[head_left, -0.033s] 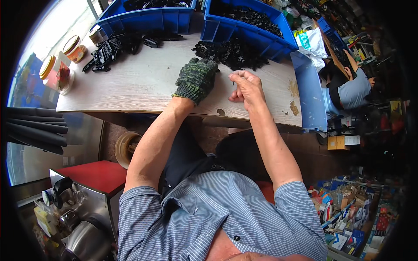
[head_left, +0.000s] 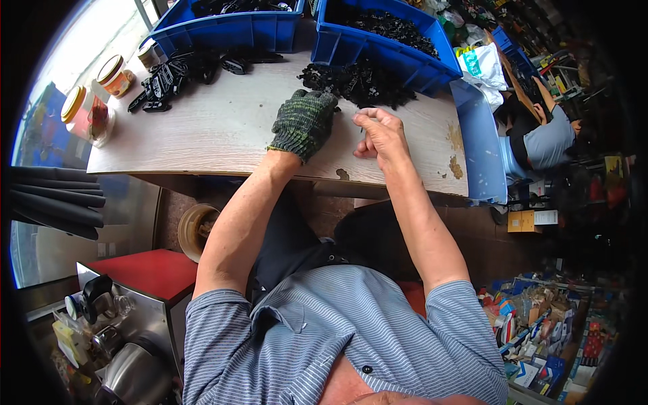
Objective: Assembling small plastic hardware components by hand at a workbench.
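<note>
My left hand (head_left: 304, 125), in a dark green and black knitted glove, is curled closed over the pale wood-grain table (head_left: 202, 138). Its fingertips face away, so whatever it grips is hidden. Just to its right, my bare right hand (head_left: 382, 135) has thumb and forefinger pressed together, the other fingers bent in. A tiny dark sliver shows below that pinch, too small to name. Beyond both hands lies a heap of small black plastic-looking parts (head_left: 361, 82). Farther left is a pile of larger, elongated black pieces (head_left: 169, 81).
Two blue bins of black parts, one left (head_left: 229, 32) and one right (head_left: 385, 57), line the table's back. Lidded jars (head_left: 88, 116) stand at the left edge. A light blue bin (head_left: 480, 148) adjoins the right edge. Another person (head_left: 547, 138) works at far right.
My right hand has shifted very slightly left, toward the gloved hand. My left hand and the piles stay where they were.
</note>
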The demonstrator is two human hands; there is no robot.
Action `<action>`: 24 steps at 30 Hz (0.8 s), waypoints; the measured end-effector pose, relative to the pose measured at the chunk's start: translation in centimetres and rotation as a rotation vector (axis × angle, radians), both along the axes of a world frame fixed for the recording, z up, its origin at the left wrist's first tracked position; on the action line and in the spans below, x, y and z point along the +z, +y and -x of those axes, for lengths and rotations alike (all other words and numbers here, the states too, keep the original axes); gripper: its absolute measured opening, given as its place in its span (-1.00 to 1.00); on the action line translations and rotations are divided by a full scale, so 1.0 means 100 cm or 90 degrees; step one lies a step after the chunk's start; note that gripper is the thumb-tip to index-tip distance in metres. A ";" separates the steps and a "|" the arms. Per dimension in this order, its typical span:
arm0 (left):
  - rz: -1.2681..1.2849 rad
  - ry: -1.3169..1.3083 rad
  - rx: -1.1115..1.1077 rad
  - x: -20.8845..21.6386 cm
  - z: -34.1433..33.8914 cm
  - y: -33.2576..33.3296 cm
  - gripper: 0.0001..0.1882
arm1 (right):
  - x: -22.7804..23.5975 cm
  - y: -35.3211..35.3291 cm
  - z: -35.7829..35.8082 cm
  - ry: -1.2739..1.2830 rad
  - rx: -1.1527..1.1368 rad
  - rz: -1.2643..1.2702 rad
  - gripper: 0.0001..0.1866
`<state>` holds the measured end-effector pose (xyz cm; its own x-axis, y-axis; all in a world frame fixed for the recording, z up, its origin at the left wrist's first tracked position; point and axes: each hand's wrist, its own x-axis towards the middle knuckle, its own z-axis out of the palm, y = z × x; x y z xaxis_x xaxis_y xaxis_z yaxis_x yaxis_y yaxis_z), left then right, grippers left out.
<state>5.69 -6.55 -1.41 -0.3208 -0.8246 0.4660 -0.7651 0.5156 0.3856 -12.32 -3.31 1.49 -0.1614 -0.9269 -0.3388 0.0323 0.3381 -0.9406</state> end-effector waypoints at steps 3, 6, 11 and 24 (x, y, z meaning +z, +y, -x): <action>0.007 0.053 -0.006 -0.002 -0.001 -0.001 -0.78 | 0.006 -0.007 -0.010 0.076 0.032 -0.019 -0.76; -0.004 0.091 -0.012 0.000 -0.003 0.001 -0.75 | 0.006 -0.013 -0.017 0.167 0.048 -0.014 -0.73; -0.083 0.212 -0.011 -0.009 -0.010 -0.001 -0.77 | 0.005 -0.015 -0.022 0.183 0.120 0.009 -0.73; -0.534 0.805 -0.078 0.013 0.002 0.037 -0.71 | -0.007 0.000 -0.009 -0.021 0.156 0.149 -0.71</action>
<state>5.51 -2.83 -0.16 -0.1669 -0.9813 -0.0962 0.3112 -0.1450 0.9392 -11.45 -3.26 0.82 0.0835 -0.9901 -0.1130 0.0087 0.1141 -0.9934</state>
